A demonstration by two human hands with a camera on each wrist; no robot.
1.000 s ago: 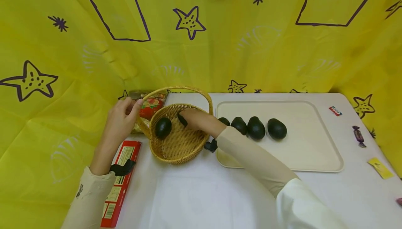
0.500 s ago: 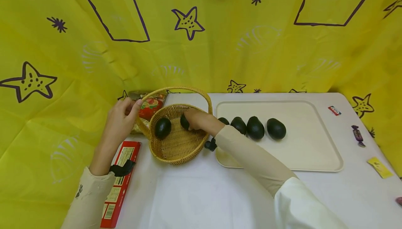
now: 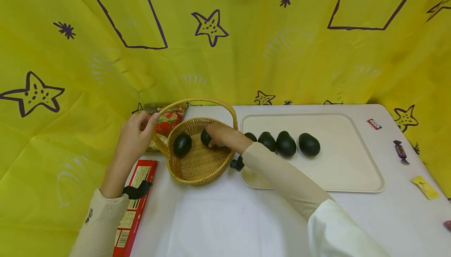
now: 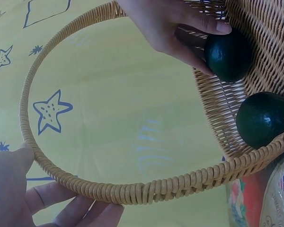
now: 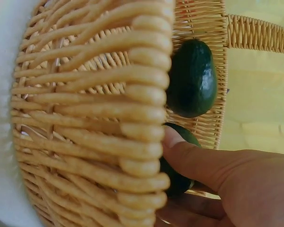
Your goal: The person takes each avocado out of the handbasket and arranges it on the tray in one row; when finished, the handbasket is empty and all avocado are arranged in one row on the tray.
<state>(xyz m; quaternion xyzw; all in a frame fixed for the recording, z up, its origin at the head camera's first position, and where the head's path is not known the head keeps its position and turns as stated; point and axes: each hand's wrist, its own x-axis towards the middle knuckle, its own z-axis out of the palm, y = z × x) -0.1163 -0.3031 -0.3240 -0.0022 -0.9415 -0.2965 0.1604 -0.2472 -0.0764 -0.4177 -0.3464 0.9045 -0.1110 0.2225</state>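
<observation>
A woven wicker basket (image 3: 197, 167) with a tall arched handle (image 4: 104, 191) stands on the table. My left hand (image 3: 139, 130) holds the left side of that handle, thumb on one side and fingers on the other in the left wrist view. Inside the basket my right hand (image 3: 225, 135) grips a dark green avocado (image 4: 228, 56) between thumb and fingers. The avocado is low in the basket, partly covered by the hand; whether it touches the bottom I cannot tell. A second avocado (image 3: 182, 144) lies at the basket's left side, apart from the first.
Several more avocados (image 3: 286, 144) lie in a row on a cream tray (image 3: 347, 171) to the right. A red box (image 3: 135, 210) lies beneath my left forearm, and a red package (image 3: 170, 120) stands behind the basket. Wrapped sweets (image 3: 401, 152) lie along the table's right side.
My right hand has shifted slightly within the basket, and more of the avocado it holds now shows. The left hand stays on the handle. The head view has moved a little.
</observation>
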